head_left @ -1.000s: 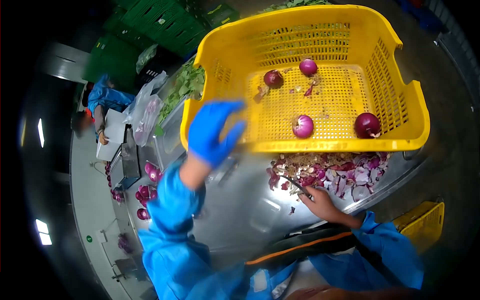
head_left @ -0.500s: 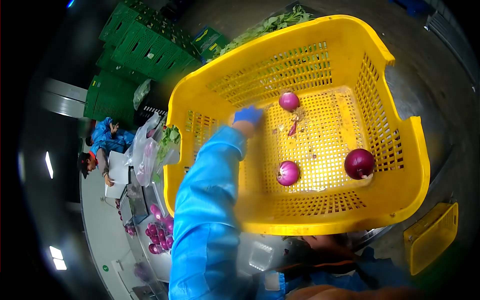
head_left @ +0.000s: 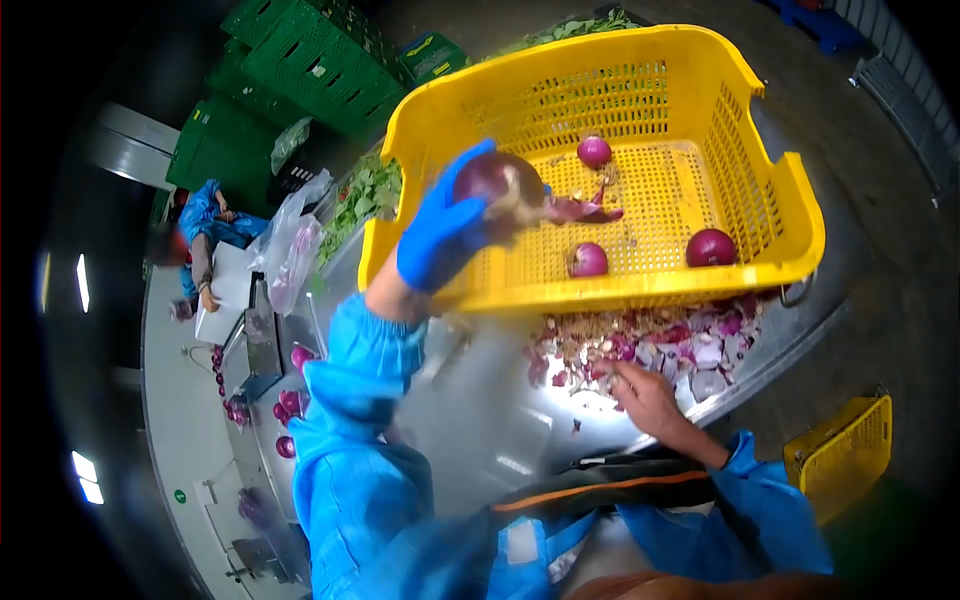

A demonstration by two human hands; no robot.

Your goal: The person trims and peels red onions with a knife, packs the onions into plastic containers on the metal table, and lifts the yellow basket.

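My left hand (head_left: 437, 232), in a blue glove, is closed around a large red onion (head_left: 497, 182) with loose skin and pale roots hanging from it. It is raised over the left side of a yellow plastic basket (head_left: 590, 298). Inside the basket lie a red onion (head_left: 594, 152) at the back, a second onion (head_left: 588, 260) near the front, and a darker onion (head_left: 711, 248) at the right. My bare right hand (head_left: 645, 398) hovers at a heap of onion peelings (head_left: 690, 345), its fingers curled together. Whatever they may grip is too small to make out.
The metal table (head_left: 480, 400) carries the basket and peelings. Red onions (head_left: 290, 404) and a plastic bag (head_left: 292, 262) lie at the left. Leafy greens (head_left: 365, 205) sit behind the basket. Green crates (head_left: 320, 70) are stacked beyond; a co-worker's sleeve (head_left: 200, 250) shows far left.
My left hand has come up out of the basket and now holds a large red onion. The basket sits higher in view, uncovering the peelings and my right hand.
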